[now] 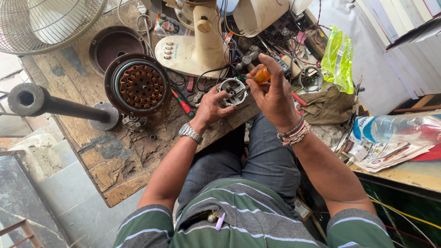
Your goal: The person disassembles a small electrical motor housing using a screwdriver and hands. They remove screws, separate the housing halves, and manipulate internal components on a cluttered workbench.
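Left hand (212, 108): fingers closed on a round metal motor housing (233, 90) at the counter (115, 156) edge.
Right hand (274, 94): fingers wrapped around an orange-handled screwdriver (260, 76), tip at the housing.

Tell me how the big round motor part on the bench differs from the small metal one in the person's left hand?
The big round motor part lies flat on the wooden bench, untouched; the small metal housing is held by the left hand while the right hand works a screwdriver into it. The big one is far wider, dark-rimmed with coppery slots; the small one is bare silvery metal. Both are round.
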